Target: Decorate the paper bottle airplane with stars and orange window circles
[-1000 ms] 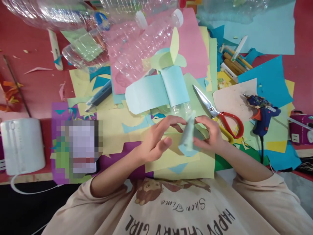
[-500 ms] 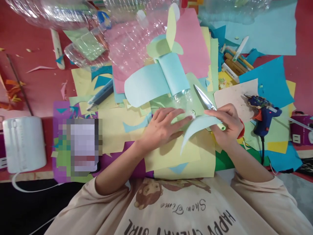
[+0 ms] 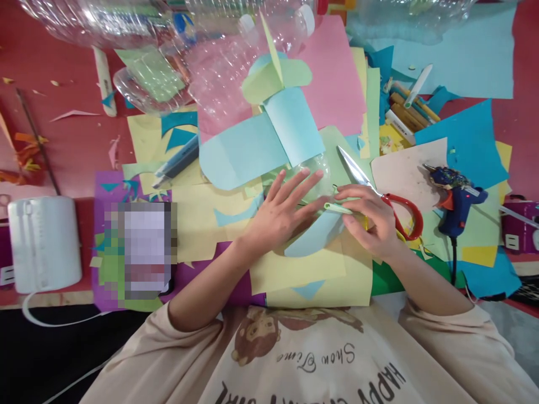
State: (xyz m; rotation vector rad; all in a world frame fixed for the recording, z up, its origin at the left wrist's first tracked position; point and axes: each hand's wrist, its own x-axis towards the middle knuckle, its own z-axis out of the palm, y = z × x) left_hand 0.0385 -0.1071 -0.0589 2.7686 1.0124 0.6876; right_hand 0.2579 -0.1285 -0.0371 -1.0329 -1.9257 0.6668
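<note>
My left hand [image 3: 286, 207] is open with its fingers spread, at the clear neck end of a plastic bottle [image 3: 323, 164]. Light blue paper wraps this bottle [image 3: 293, 124], with a rounded blue paper wing [image 3: 240, 151] on its left side and pale green paper fins [image 3: 275, 78] at the far end. My right hand [image 3: 370, 217] pinches a small rolled piece of green paper [image 3: 337, 208] close to my left fingertips. Under it lies a curved light blue paper piece [image 3: 314, 238]. Red-handled scissors [image 3: 405, 219] lie beside my right hand, blades pointing away.
A blue glue gun [image 3: 457, 205] lies at the right. Clear plastic bottles [image 3: 227, 78] fill the back. A blue cutter [image 3: 177, 160], a blurred phone [image 3: 145, 247] and a white box-shaped device [image 3: 44, 244] are at the left. Coloured paper sheets and scraps cover the middle.
The light blue piece has left my right hand and lies on the paper. My right hand has moved left with the green roll. My left fingers have spread, and the wrapped bottle has shifted slightly left.
</note>
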